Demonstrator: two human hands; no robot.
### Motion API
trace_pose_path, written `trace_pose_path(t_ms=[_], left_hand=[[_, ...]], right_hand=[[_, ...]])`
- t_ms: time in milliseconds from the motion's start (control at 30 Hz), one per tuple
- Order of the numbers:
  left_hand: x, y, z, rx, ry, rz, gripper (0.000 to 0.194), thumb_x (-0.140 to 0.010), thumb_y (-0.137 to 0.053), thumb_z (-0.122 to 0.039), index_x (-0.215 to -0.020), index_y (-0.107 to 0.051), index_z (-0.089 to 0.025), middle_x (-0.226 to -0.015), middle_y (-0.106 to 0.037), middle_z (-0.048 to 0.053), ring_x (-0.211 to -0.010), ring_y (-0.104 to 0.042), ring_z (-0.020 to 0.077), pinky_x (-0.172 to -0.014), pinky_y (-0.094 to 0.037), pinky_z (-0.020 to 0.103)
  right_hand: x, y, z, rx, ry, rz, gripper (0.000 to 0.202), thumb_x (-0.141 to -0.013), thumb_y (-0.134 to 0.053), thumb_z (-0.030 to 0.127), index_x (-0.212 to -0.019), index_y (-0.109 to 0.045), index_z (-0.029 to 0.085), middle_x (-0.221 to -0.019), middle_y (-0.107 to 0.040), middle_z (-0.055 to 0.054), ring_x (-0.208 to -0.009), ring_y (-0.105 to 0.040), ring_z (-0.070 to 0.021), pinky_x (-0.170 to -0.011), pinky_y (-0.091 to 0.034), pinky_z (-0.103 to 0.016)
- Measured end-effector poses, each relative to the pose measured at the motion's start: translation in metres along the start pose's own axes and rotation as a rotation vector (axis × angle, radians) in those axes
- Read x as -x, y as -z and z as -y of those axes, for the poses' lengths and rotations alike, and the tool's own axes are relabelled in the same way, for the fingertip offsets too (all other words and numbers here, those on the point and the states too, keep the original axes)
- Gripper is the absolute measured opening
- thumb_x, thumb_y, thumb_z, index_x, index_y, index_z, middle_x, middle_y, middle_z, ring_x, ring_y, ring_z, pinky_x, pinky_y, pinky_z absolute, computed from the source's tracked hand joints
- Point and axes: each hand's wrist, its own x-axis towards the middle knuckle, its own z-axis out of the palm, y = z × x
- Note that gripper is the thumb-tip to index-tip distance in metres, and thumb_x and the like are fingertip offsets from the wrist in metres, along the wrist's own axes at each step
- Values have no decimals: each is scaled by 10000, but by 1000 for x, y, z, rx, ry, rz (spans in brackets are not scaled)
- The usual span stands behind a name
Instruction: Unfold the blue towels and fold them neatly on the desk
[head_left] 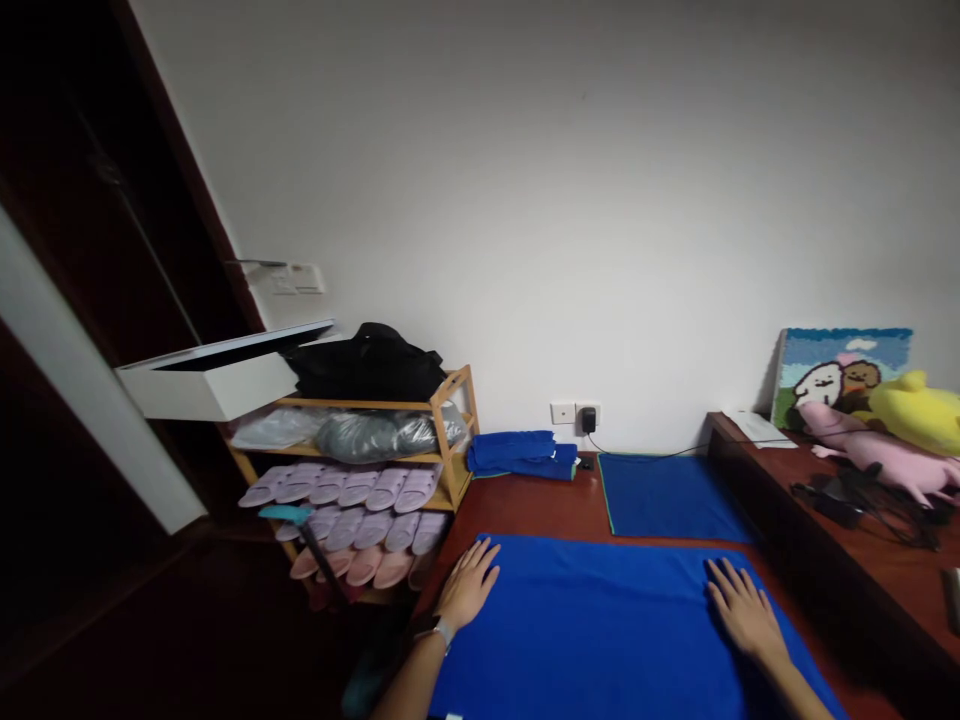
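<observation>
A reddish wooden table [525, 505] fills the lower frame. Spread across it at bottom centre, a blue towel [600, 620] lies under both palms: left hand [466, 585] and right hand [742, 610] flat, fingers extended, gripping nothing.

It was a room in someone's home, by the look of it. A bamboo shoe rack [442, 440] stood against the white wall, its shelves lined with pastel house slippers [352, 490] and a black bag [367, 365] on top. Plush toys [885, 440] and a hooked-yarn cartoon picture [840, 365] sat on a dark wooden tabletop [892, 560] beside wall sockets [574, 412].
</observation>
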Motion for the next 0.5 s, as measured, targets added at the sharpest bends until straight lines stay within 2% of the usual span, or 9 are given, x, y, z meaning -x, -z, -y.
trace_pose_path(t_ms=[100, 200, 300, 367, 433, 500], left_hand=[[-19, -20, 10, -45, 58, 70, 535, -1040, -360, -521, -1533, -448, -335, -1645, -392, 26, -1524, -325, 242, -1238, -292, 476], [-28, -29, 13, -85, 114, 54, 553, -1041, -346, -535, -1555, -408, -341, -1674, -323, 24, -1547, -265, 237, -1252, -243, 475], [-32, -28, 12, -110, 140, 47, 553, -1035, -363, -523, -1556, -408, -343, -1679, -309, 23, -1552, -250, 240, -1255, -220, 475], [-33, -24, 10, -118, 137, 48, 551, -1032, -370, -524, -1552, -414, -348, -1676, -318, 22, -1549, -261, 239, -1252, -219, 471], [-34, -19, 8, -123, 127, 46, 546, -1027, -379, -520, -1543, -432, -347, -1668, -343, 29, -1539, -289, 243, -1242, -237, 470], [-34, -15, 8, -132, 115, 38, 534, -1016, -406, -508, -1521, -469, -344, -1650, -384, 39, -1519, -333, 254, -1220, -272, 470]], right_hand=[[-2, -11, -1, 28, 0, 19, 728, -921, -216, 596, -1596, -305, 340, -1673, -306, 25, -1555, -213, -276, -1254, -175, -515], [-4, -6, 1, 59, -40, 35, 737, -926, -214, 624, -1607, -271, 350, -1683, -282, 30, -1555, -216, -264, -1251, -185, -499], [-12, 12, 10, 77, -85, 47, 723, -926, -225, 656, -1564, -379, 352, -1638, -385, -20, -1498, -344, -300, -1199, -282, -525], [-19, 19, 14, 91, -49, 24, 701, -941, -210, 645, -1519, -460, 337, -1602, -439, -43, -1469, -387, -300, -1193, -291, -517], [-24, 18, 15, 118, -5, 12, 680, -958, -194, 593, -1529, -448, 326, -1630, -398, -24, -1505, -330, -281, -1226, -235, -493], [-26, 10, 13, 135, -8, 24, 677, -964, -189, 562, -1579, -355, 332, -1674, -312, 14, -1548, -234, -262, -1250, -182, -479]])
